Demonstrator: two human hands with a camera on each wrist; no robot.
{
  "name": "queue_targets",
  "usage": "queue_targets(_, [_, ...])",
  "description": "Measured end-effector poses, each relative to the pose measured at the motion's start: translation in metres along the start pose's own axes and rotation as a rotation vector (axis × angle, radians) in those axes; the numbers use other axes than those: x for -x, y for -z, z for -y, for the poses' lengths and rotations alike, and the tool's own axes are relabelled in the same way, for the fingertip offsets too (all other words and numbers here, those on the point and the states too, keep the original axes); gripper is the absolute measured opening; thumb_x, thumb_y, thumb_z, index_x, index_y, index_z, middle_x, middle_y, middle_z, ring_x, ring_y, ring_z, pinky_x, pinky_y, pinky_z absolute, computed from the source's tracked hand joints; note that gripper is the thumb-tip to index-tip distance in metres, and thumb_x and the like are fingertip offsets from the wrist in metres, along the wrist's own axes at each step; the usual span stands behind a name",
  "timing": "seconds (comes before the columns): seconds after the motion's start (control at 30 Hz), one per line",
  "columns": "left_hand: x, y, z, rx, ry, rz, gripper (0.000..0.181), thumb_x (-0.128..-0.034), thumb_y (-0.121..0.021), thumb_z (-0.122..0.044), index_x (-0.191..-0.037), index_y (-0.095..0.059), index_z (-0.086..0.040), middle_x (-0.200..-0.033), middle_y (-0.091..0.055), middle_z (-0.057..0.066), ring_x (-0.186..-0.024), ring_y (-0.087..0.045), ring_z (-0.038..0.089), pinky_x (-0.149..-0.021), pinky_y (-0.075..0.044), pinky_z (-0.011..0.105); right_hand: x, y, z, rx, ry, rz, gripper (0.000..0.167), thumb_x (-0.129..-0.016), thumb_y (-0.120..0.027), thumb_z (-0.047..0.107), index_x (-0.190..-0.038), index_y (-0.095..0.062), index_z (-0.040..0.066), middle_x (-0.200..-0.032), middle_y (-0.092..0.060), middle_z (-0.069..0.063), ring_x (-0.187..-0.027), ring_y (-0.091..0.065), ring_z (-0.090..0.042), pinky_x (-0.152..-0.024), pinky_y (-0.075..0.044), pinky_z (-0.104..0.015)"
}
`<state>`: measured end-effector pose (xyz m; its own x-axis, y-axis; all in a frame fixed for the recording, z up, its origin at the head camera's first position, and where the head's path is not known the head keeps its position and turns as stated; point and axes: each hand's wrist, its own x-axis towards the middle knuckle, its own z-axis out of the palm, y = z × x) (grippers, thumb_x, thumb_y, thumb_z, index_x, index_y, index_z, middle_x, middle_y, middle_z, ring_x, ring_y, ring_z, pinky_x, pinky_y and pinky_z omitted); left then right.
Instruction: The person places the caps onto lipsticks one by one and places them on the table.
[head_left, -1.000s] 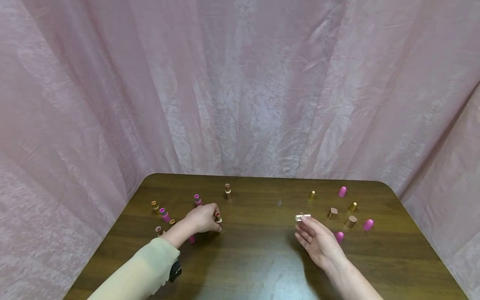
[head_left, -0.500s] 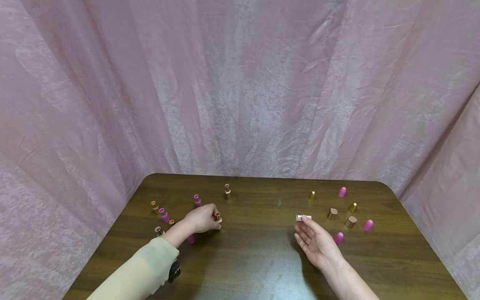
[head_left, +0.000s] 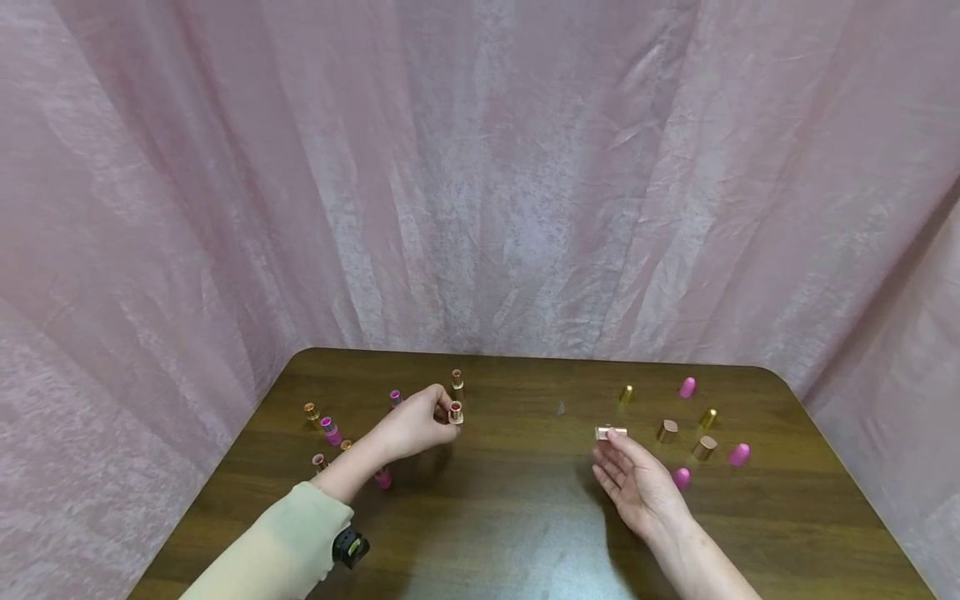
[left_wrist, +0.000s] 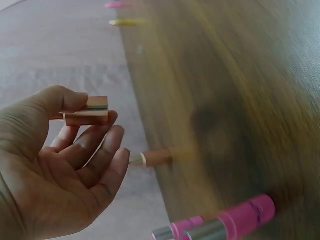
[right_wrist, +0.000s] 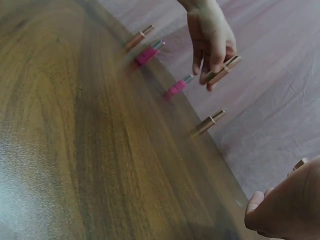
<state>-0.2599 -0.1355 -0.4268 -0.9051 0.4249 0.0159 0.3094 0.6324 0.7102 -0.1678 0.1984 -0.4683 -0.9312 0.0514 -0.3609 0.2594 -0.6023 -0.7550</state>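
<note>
Between thumb and fingers, my left hand (head_left: 416, 425) pinches an uncapped rose-gold lipstick (head_left: 456, 413), raised off the table and roughly upright. The left wrist view shows its squarish base (left_wrist: 95, 117) under the thumb, the other fingers loosely bent below. Over the table's right half, my right hand (head_left: 637, 483) pinches a rose-gold lipstick cap (head_left: 604, 433), lying sideways, with the other fingers relaxed and palm turned inward. In the right wrist view most of that cap is hidden behind the hand. The two hands are well apart.
Behind the left hand stands another uncapped rose-gold lipstick (head_left: 457, 385). Several pink, gold and rose-gold lipsticks, such as a pink one (head_left: 331, 431), stand at left, some partly hidden by the arm. Loose caps stand at right, including a rose-gold cap (head_left: 704, 448) and pink cap (head_left: 738, 454).
My left hand has lifted the lipstick up from the table and moved it slightly to the right and away from me. My right hand stays nearly in place, still holding the cap.
</note>
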Motion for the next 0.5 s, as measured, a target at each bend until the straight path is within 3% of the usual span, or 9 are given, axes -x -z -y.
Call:
queue_targets(0.1, [0.003, -0.001, -0.008, 0.078, -0.028, -0.015, 0.022, -0.0864, -0.076, -0.01, -0.101, -0.06, -0.006, -0.092, -0.069, -0.002, -0.086, -0.065, 0.011, -0.075, -0.053, 0.029, -0.001, 0.0, 0.002, -0.001, 0.017, 0.004, 0.02, -0.105, -0.057, 0.018, -0.09, -0.069, 0.023, -0.096, -0.068, 0.007, -0.104, -0.061, -0.014, -0.106, -0.042, -0.036])
queue_targets(0.23, [0.009, -0.002, -0.015, 0.12, -0.066, -0.035, 0.02, -0.09, -0.077, -0.015, -0.106, -0.066, -0.01, -0.094, -0.069, -0.004, -0.088, -0.066, 0.011, -0.076, -0.054, 0.029, -0.003, 0.001, 0.003, -0.005, 0.031, 0.01, 0.019, -0.105, -0.057, 0.016, -0.091, -0.067, 0.024, -0.093, -0.068, 0.008, -0.101, -0.063, -0.011, -0.104, -0.044, -0.033])
queue_targets(0.5, [0.022, -0.009, -0.017, 0.062, -0.121, -0.113, 0.022, -0.0932, -0.076, -0.021, -0.115, -0.073, -0.019, -0.095, -0.067, -0.012, -0.087, -0.061, 0.011, -0.077, -0.052, 0.031, -0.006, 0.002, 0.001, -0.025, 0.051, -0.002, 0.024, -0.105, -0.056, 0.014, -0.089, -0.07, 0.024, -0.09, -0.071, 0.008, -0.098, -0.064, -0.009, -0.103, -0.045, -0.032])
